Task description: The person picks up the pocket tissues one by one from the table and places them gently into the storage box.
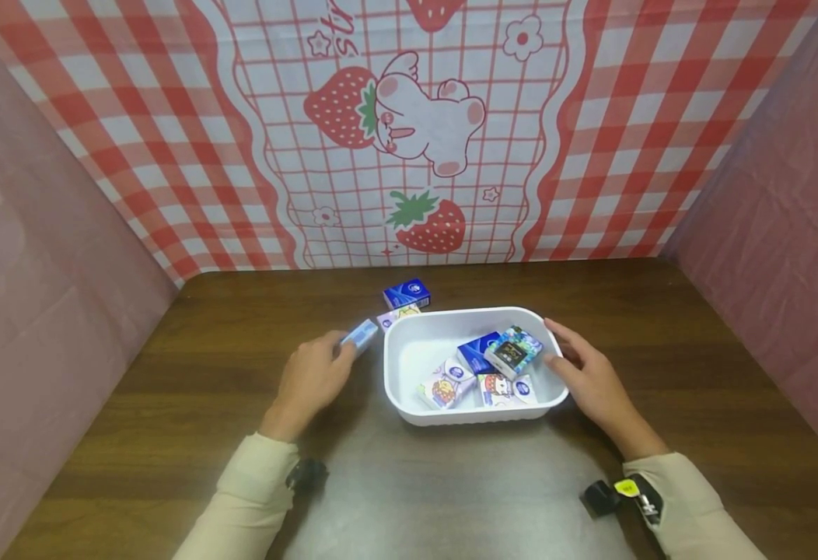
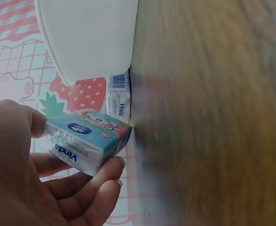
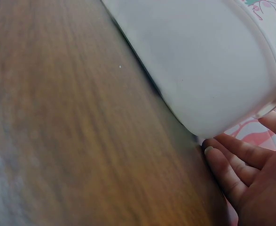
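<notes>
My left hand (image 1: 314,377) pinches a light-blue Vinda tissue pack (image 2: 88,134) between thumb and fingers, just left of the white plastic bin (image 1: 403,416). The pack is tilted close over the table. At the bin's right end, my right hand (image 1: 591,385) holds the rim; in the right wrist view, its lower fingers (image 3: 227,169) lie beside the bin's base. Inside the bin are a dark-blue tissue pack (image 1: 475,354), a blue-green patterned pack with a black label (image 1: 515,351) and two pale cartoon packs, one on the left (image 1: 444,385), one at the front (image 1: 507,390).
Behind the bin's left end, a dark-blue tissue pack (image 1: 407,294) lies on the wooden table (image 1: 192,389). A pale cartoon pack (image 1: 396,317) lies in front of it, partly hidden by the rim. A red-and-white strawberry cloth (image 1: 437,124) hangs behind the table.
</notes>
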The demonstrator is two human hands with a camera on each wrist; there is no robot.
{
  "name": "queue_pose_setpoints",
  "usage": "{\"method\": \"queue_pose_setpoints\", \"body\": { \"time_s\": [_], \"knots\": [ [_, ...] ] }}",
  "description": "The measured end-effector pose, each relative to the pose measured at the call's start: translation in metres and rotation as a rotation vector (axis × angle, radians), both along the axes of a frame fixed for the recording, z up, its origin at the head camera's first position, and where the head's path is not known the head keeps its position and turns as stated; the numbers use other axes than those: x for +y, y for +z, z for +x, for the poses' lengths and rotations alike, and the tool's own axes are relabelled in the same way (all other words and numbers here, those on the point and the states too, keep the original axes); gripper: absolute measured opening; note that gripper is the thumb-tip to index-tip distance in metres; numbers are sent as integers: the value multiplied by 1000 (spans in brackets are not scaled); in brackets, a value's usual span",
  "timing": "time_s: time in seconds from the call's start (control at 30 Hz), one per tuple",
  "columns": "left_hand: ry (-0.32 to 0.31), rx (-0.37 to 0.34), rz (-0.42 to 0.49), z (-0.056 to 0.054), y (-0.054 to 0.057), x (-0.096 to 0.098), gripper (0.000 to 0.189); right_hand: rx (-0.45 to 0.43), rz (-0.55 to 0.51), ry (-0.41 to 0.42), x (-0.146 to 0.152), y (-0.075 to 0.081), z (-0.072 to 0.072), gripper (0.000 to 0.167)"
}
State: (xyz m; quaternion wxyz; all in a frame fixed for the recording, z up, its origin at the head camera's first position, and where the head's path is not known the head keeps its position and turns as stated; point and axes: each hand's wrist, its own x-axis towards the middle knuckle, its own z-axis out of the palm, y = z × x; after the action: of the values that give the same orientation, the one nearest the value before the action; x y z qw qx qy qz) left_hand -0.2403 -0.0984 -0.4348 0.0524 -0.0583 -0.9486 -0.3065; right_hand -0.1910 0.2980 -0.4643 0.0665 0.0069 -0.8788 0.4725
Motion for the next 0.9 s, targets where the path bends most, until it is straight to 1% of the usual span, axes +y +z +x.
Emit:
{"method": "queue_pose_setpoints", "body": {
  "time_s": [0.17, 0.33, 0.57, 0.77, 0.9],
  "knots": [
    [15, -45, 58, 0, 0, 0, 44, 4, 1, 0, 0, 0, 0, 56],
    [22, -63, 95, 0, 1, -1, 44, 6, 3, 0, 0, 0, 0, 56],
    [18, -41, 115, 0, -1, -3, 42, 6, -3, 1, 0, 0, 0, 56],
    [25, -32, 124, 0, 1, -2, 41, 17, -1, 1, 0, -1, -1, 56],
    [20, -12, 150, 1, 0, -2, 39, 17, -1, 3, 0, 0, 0, 56]
  ]
}}
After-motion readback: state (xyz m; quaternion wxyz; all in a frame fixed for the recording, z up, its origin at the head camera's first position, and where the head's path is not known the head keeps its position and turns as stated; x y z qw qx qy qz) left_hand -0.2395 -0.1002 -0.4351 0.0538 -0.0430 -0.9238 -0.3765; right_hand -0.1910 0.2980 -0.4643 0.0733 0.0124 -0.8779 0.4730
